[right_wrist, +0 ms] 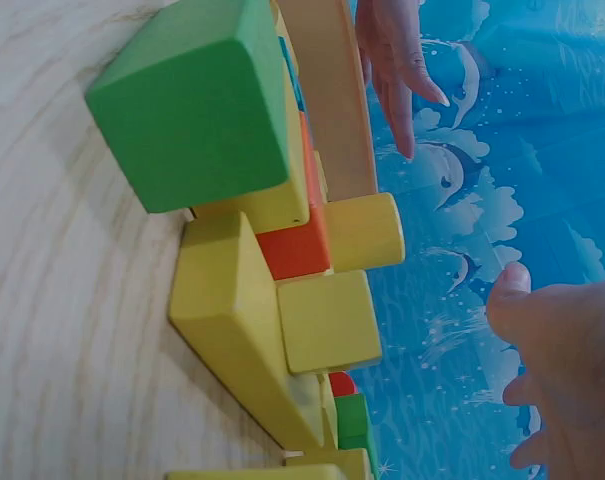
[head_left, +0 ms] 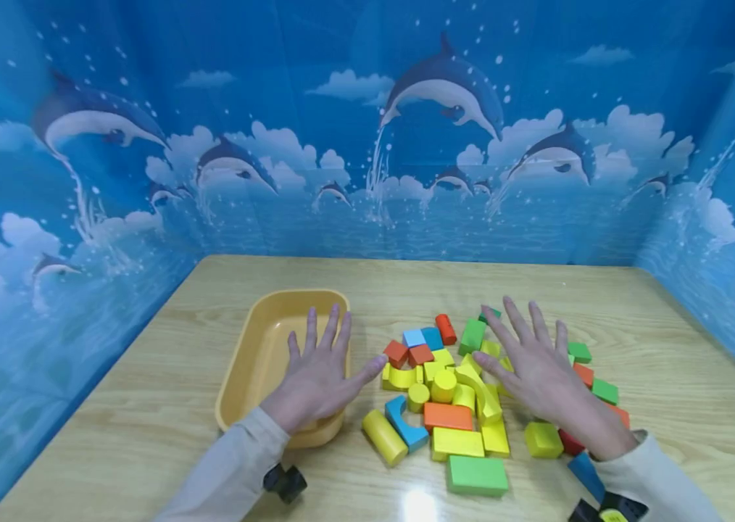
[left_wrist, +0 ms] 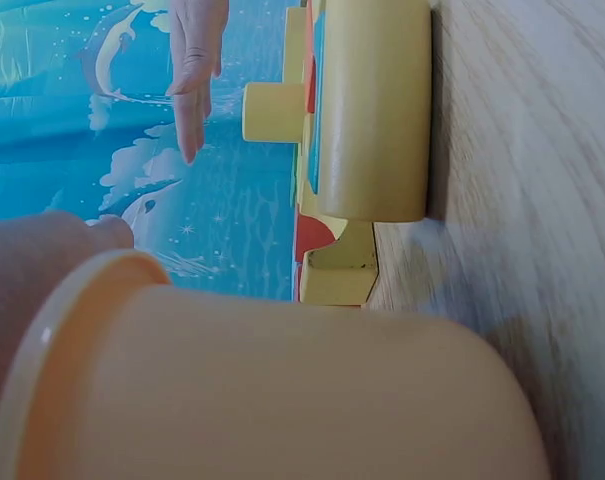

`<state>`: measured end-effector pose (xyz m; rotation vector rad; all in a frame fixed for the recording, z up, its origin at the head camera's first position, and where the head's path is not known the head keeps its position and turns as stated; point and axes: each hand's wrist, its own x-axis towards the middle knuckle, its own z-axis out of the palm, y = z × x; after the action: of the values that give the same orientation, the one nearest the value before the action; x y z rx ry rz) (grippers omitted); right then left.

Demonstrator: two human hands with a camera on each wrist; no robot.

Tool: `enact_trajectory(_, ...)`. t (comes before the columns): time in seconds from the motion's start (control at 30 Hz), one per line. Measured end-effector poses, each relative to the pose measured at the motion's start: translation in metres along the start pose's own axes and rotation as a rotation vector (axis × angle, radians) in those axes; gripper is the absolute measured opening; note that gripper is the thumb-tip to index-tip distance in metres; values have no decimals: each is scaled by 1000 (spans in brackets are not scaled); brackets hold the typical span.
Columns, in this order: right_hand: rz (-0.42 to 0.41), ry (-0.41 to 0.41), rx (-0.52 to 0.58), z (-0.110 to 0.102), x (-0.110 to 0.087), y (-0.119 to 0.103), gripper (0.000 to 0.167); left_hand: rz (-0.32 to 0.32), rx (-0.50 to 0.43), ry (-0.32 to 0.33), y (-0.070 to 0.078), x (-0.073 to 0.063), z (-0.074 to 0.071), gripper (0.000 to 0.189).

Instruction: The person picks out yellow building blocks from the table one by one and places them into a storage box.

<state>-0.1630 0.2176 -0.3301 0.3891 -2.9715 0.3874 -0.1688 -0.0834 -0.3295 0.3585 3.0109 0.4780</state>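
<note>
My left hand (head_left: 318,380), palm down with fingers spread, hovers over the right side of a tan plastic tray (head_left: 232,377). Its thumb reaches toward the pile of toy blocks. Over the right part of that pile is my right hand (head_left: 540,370), fingers spread and holding nothing. Beneath and between the hands lie wooden blocks: a yellow cylinder (head_left: 384,437), a blue arch (head_left: 405,424), an orange block (head_left: 448,417) and a green block (head_left: 477,475). In the right wrist view the green block (right_wrist: 192,105) looms close, and the right hand's thumb stands above the blocks.
A red cylinder (head_left: 446,329) lies at the back of the pile. Several green and red blocks, among them a green one (head_left: 605,391), lie right of the right hand. The wooden table (head_left: 113,435) is enclosed by a blue dolphin-print curtain (head_left: 341,145).
</note>
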Motion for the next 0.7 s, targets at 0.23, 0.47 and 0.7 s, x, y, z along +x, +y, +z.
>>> enact_trajectory(0.23,1,9,-7,-1,1,2,78,15,-16,10,-1,1,-6,90)
enact_trajectory(0.47,-92,85,24,-1,2,-2,52,47,-131,97,-44,-6,-55,76)
enact_trajectory(0.7,-9,-98,92,4,1,-10,24,-67,-122,78,-112,-11,-57,69)
